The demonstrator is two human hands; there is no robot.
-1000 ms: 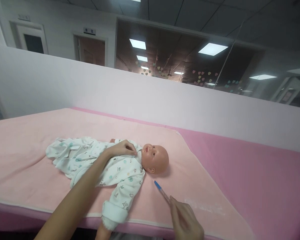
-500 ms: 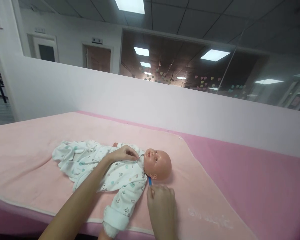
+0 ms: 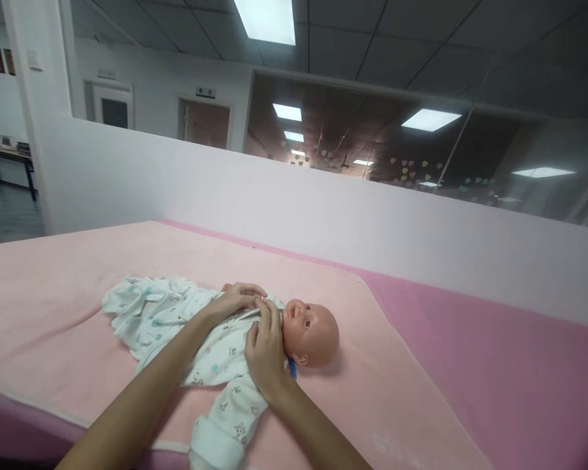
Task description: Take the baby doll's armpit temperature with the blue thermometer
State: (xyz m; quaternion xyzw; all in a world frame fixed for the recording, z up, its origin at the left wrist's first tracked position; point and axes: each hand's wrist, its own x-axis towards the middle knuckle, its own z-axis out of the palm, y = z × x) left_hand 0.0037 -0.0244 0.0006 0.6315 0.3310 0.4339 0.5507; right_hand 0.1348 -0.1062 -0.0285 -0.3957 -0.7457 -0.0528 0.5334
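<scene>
A bald baby doll (image 3: 316, 333) lies on its back, its head to the right, dressed in a white patterned baby gown (image 3: 220, 356). My left hand (image 3: 238, 299) rests over the doll's chest, fingers curled together at the gown's front edge near the neck. Right beside it, my right hand (image 3: 265, 349) lies on the collar area, with thumb and fingers apart and fingertips close to the left ones. What lies under the fingertips is hidden. A short blue strip (image 3: 293, 367) shows under the doll's neck, next to my right wrist.
A peach-pink blanket (image 3: 372, 385) lies under the doll on a pink padded surface (image 3: 470, 326). A low white wall (image 3: 323, 209) runs along the far side, with glass above it. At far left stands a dark table (image 3: 10, 153).
My right hand has moved from beside the blue strip, up and left onto the gown's collar near my left hand. Less of the blue strip shows. The view has shifted slightly.
</scene>
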